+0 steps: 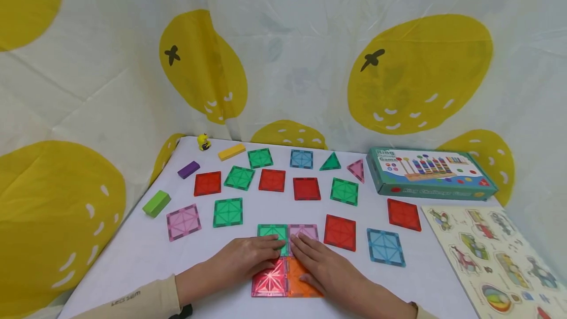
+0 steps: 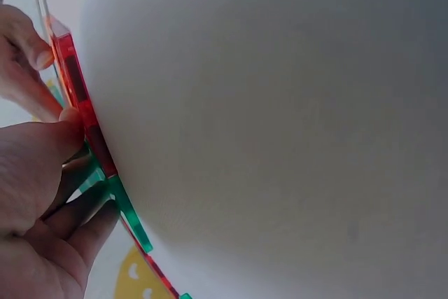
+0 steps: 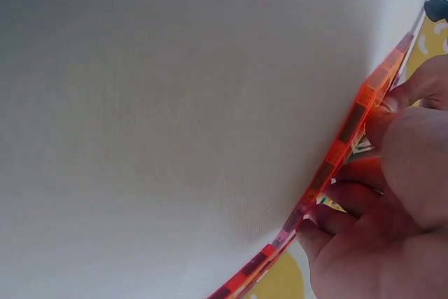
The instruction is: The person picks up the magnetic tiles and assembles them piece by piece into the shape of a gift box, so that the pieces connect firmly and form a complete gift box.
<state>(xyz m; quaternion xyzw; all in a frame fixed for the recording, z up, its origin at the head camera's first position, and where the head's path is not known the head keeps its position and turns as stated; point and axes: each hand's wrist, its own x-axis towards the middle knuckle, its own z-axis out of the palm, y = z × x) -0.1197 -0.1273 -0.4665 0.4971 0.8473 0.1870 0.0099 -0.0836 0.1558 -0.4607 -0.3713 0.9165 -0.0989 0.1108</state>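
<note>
Four square magnetic tiles lie edge to edge in a two-by-two block near the front of the table: a green tile [image 1: 271, 230], a light pink tile [image 1: 308, 232], a glossy pinkish-red tile [image 1: 269, 285] and an orange tile [image 1: 298, 287]. My left hand [image 1: 248, 260] rests on the left pair, fingers fairly straight across the green tile and thumb on the pinkish-red one. From the other side, my right hand [image 1: 330, 267] lies over the pink and orange tiles, fingers extended. Both hands partly cover the block. In the left wrist view, the thumb touches the pinkish-red tile [image 2: 84, 106].
Loose tiles spread behind and beside the block, including a red tile [image 1: 339, 232] and a blue tile [image 1: 386, 247]. Green [image 1: 156, 204] and purple [image 1: 188, 170] blocks stand left. A game box [image 1: 431, 174] and a picture board [image 1: 485, 255] occupy the right.
</note>
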